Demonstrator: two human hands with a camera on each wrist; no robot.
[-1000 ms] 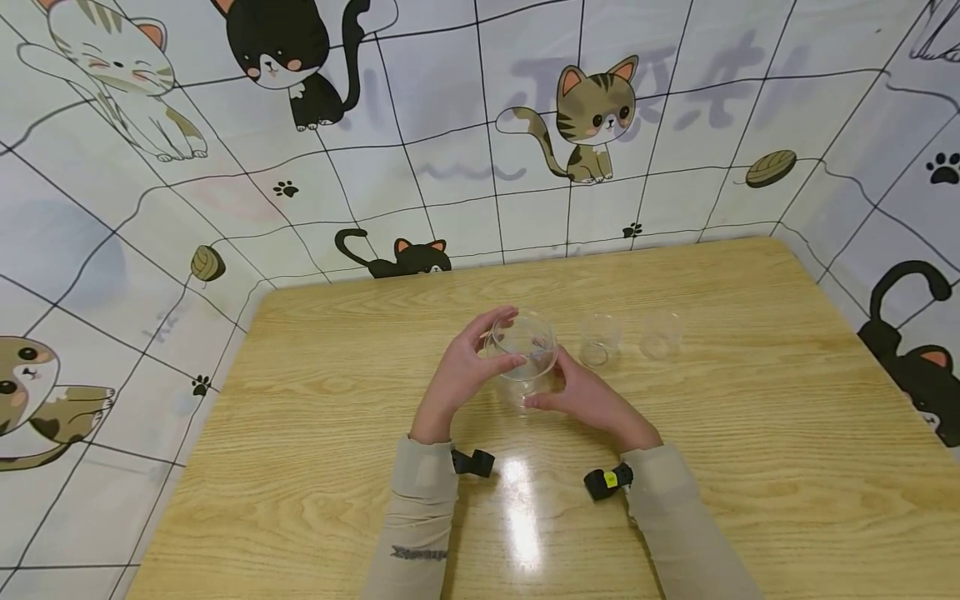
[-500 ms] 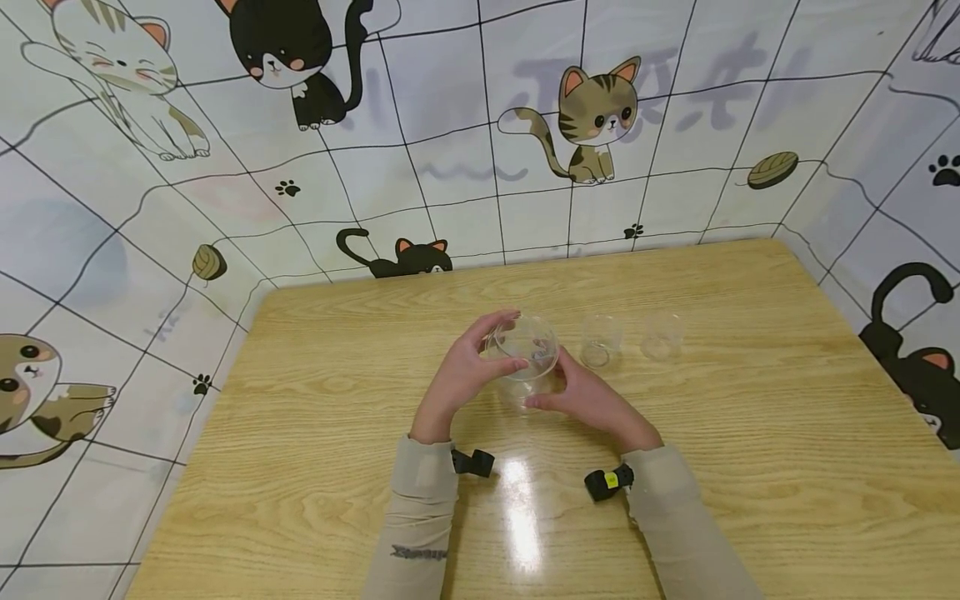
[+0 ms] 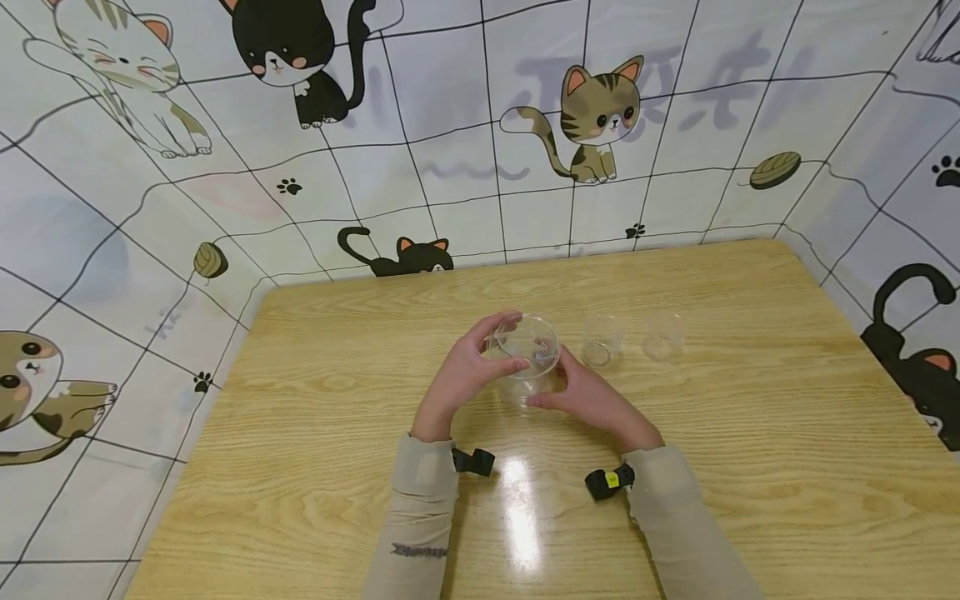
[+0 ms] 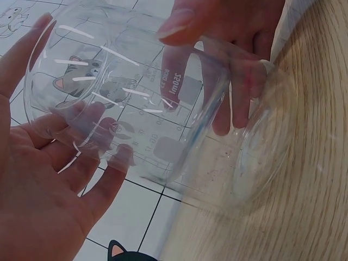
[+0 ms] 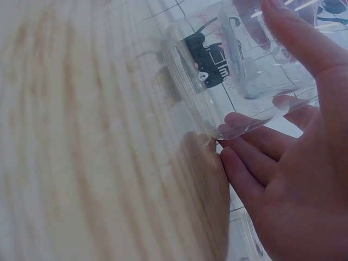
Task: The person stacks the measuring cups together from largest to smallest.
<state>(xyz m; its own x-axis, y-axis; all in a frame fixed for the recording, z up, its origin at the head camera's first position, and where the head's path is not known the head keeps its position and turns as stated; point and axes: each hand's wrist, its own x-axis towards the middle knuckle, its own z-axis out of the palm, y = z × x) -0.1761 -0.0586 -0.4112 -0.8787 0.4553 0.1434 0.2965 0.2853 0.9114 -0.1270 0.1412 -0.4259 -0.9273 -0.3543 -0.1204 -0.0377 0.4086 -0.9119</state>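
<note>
Two clear glass beakers sit one partly inside the other near the middle of the table. The upper beaker [image 4: 130, 92], with a 250 ml mark and graduations, shows its base inside the lower beaker [image 4: 266, 141]. My left hand [image 3: 465, 367] grips the upper beaker round its rim, thumb on the near side and fingers on the far side. My right hand [image 3: 588, 396] holds the lower beaker from the right, its thumb in front and its fingers low near the base and the tabletop, as the right wrist view shows.
Two smaller clear beakers [image 3: 600, 342] stand side by side to the right, just beyond my right hand. The wooden table [image 3: 315, 483] meets cat-patterned sheets [image 3: 450, 183] at its back and sides. A black camera [image 3: 472, 462] is strapped to each wrist.
</note>
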